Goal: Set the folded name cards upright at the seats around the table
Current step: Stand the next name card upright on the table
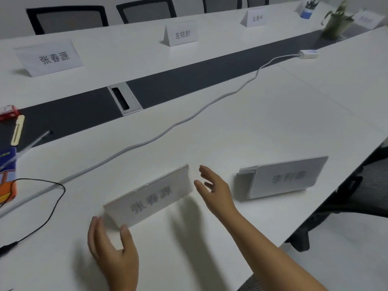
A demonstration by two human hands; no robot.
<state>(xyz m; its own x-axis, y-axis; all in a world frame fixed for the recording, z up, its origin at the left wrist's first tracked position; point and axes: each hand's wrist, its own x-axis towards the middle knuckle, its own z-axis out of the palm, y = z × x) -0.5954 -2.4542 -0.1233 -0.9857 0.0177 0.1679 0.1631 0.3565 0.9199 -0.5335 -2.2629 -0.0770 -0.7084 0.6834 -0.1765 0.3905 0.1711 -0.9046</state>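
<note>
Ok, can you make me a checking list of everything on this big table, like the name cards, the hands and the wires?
Surface: white table with a dark centre strip and a cable hatch.
Job's things: near name card upright between the hands; stack of folded cards to its right; four cards stand on the far side, the first, the second, the third and a blurred fourth.
Clutter: pens, red box, colourful packet, pen cup, plant.
Grips: left hand open, touching the card's end; right hand open, beside the card.
Cables: grey cable to a white adapter; thin black wire.
Surroundings: mesh chairs.
</note>
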